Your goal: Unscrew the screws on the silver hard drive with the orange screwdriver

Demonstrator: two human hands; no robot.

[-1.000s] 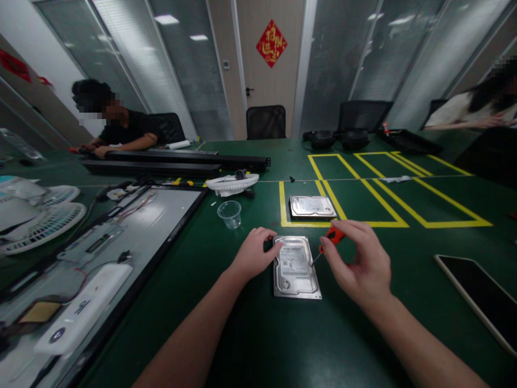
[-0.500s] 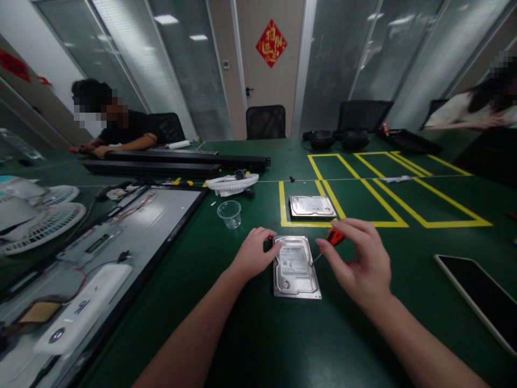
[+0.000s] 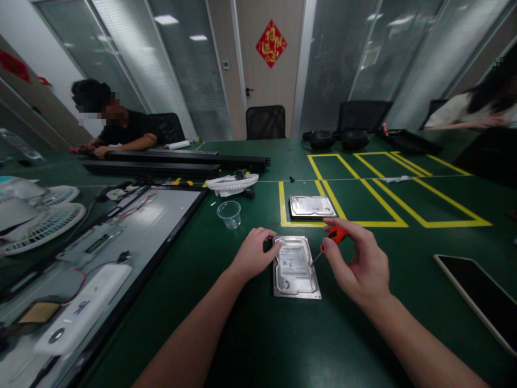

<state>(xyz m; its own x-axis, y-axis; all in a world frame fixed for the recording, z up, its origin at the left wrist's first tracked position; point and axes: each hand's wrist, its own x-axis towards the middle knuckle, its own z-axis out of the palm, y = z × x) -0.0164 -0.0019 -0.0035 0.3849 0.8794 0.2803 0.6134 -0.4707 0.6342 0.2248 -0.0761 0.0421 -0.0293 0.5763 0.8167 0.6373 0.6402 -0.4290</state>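
Observation:
A silver hard drive lies label side up on the green table in front of me. My left hand grips its upper left edge, thumb on the top face and fingers around the far corner. In my right hand is a screwdriver with an orange and black handle, held between thumb and fingers. Its thin shaft slants down to the left, and the tip meets the drive's right edge. Just beyond lies a second hard drive, inside a yellow taped outline.
A clear plastic cup and a white fan grille stand beyond my left hand. A large open panel fills the left side. A phone-like tablet lies at right. Two people sit across the table.
The screwdriver's handle has turned in my right hand, and the thumb and fingers have shifted around it. My left hand and the hard drive stay in place.

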